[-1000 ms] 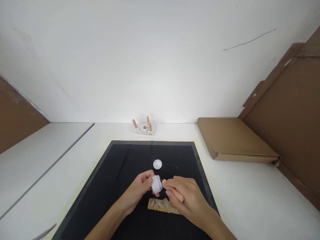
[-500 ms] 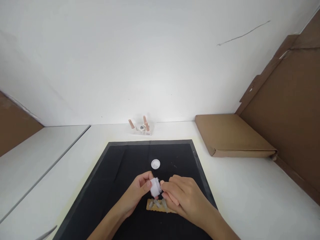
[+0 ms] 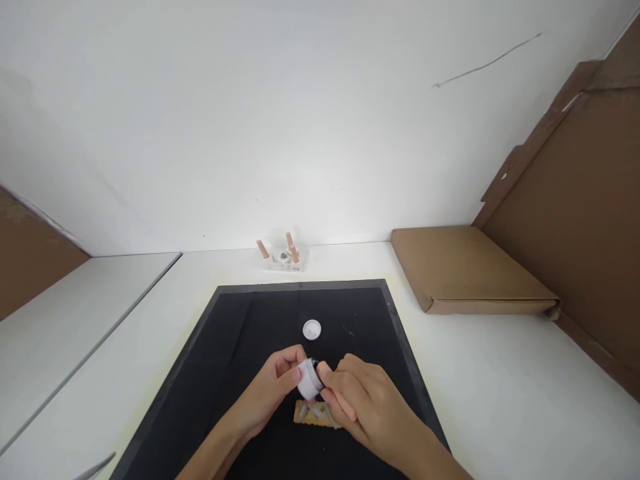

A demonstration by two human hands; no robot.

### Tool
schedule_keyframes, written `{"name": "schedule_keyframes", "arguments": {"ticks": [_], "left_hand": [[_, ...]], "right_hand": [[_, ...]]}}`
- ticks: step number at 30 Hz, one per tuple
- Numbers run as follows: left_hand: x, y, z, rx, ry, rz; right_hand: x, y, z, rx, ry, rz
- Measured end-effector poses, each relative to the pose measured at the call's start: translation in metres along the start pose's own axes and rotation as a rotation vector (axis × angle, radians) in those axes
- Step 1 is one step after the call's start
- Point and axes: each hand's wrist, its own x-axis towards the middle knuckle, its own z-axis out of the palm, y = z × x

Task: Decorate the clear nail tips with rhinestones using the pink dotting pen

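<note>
My left hand [image 3: 274, 381] is closed round a small white jar [image 3: 309, 381], tilted so its mouth faces right; the mouth looks dark inside. Pinched in my right hand [image 3: 367, 397] is a slim peach-coloured handle [image 3: 345, 404]. Its far end is at the jar's mouth, where fingers hide the tip. A round white lid [image 3: 312, 329] lies just beyond the hands on the black mat [image 3: 265, 320]. Below the jar rests a yellowish scalloped-edged strip [image 3: 314, 420] with several pale translucent pieces on it, partly covered by my right hand.
At the wall stands a clear holder [image 3: 285, 265] with several peach-capped items. A flat cardboard box [image 3: 470, 270] lies at the right, beside an upright cardboard panel [image 3: 585, 233]. A thin grey pointed thing [image 3: 97, 465] enters at the lower left.
The jar has turned slightly, so more of its dark mouth shows. My right hand has shifted a little, with the peach-coloured handle at the jar's opening. The view has moved slightly.
</note>
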Motion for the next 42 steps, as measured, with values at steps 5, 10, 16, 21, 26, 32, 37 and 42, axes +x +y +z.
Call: {"name": "schedule_keyframes", "arguments": {"ticks": [5, 10, 16, 21, 26, 32, 37, 42], "left_hand": [[-0.001, -0.002, 0.000, -0.123, -0.045, -0.022], [-0.001, -0.004, -0.001, -0.184, -0.085, -0.045], [-0.002, -0.006, -0.002, -0.252, -0.106, -0.067], [-0.003, -0.009, -0.003, -0.293, -0.090, -0.075], [-0.003, -0.012, -0.003, -0.364, -0.094, -0.061], [-0.003, -0.012, -0.002, -0.425, -0.177, -0.144], [-0.003, -0.014, -0.007, -0.450, -0.169, -0.116], [-0.002, -0.013, -0.011, -0.498, -0.107, -0.038]], "right_hand": [[-0.003, -0.001, 0.002, 0.089, 0.047, 0.024], [-0.003, -0.002, 0.004, 0.095, 0.097, -0.003], [-0.004, -0.002, 0.004, 0.111, 0.102, -0.012], [-0.007, 0.000, 0.007, 0.177, 0.078, 0.002], [-0.012, 0.003, 0.012, 0.312, 0.053, 0.055], [-0.013, 0.005, 0.014, 0.692, 0.065, 0.195], [-0.009, 0.002, 0.009, 0.935, 0.162, 0.338], [-0.009, 0.003, 0.004, 1.110, 0.166, 0.422]]}}
